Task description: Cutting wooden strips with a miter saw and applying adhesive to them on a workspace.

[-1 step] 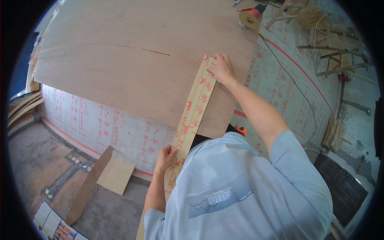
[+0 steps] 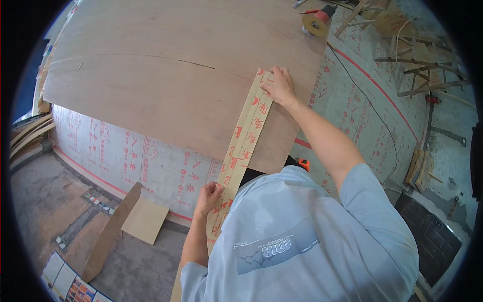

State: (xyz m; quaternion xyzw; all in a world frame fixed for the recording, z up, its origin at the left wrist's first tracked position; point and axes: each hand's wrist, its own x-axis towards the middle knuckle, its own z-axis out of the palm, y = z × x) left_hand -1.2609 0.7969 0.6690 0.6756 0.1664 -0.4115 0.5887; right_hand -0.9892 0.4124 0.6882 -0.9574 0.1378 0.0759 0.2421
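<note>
A long, pale wooden strip (image 2: 244,138) with red print and a lengthwise seam slants from the far right down past my left side. Its far end lies over the large brown plywood sheet (image 2: 136,95). My right hand (image 2: 280,87) is closed on the right edge near that far end, with the thumb on the top face. Lower down, my left hand (image 2: 209,197) grips the left edge, fingers curled. The near end of the strip passes beside my shirt and is partly hidden by it.
At the plywood's far right corner lies a power tool with a round disc (image 2: 315,23). A dark cord (image 2: 367,95) runs across the printed floor covering (image 2: 347,116). An orange tape measure (image 2: 303,163) shows beside my waist. Board offcuts (image 2: 146,220) stand at the lower left, wooden trestles (image 2: 422,65) at the far right.
</note>
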